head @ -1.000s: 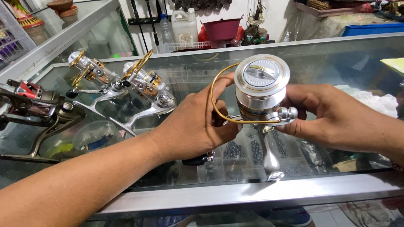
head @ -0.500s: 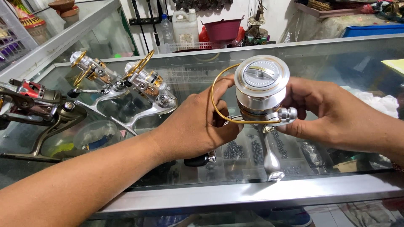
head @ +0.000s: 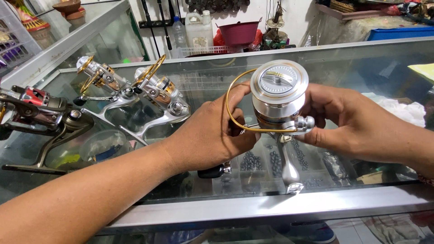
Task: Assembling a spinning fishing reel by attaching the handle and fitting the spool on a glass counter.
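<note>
A silver spinning fishing reel (head: 279, 97) with a gold wire bail is held upright over a glass counter (head: 343, 63), its spool top facing me. My left hand (head: 212, 135) wraps the reel's left side, with the black handle knob (head: 212, 171) poking out below the palm. My right hand (head: 343, 119) grips the reel body from the right, fingers behind the spool. The reel's foot (head: 291, 174) points down toward the counter's front edge.
Two silver and gold reels (head: 149, 90) lie on the glass at the back left, and a dark reel with red trim (head: 40, 115) lies at the far left. Small sinkers show inside the case. Jugs and a maroon basin (head: 237, 31) stand behind.
</note>
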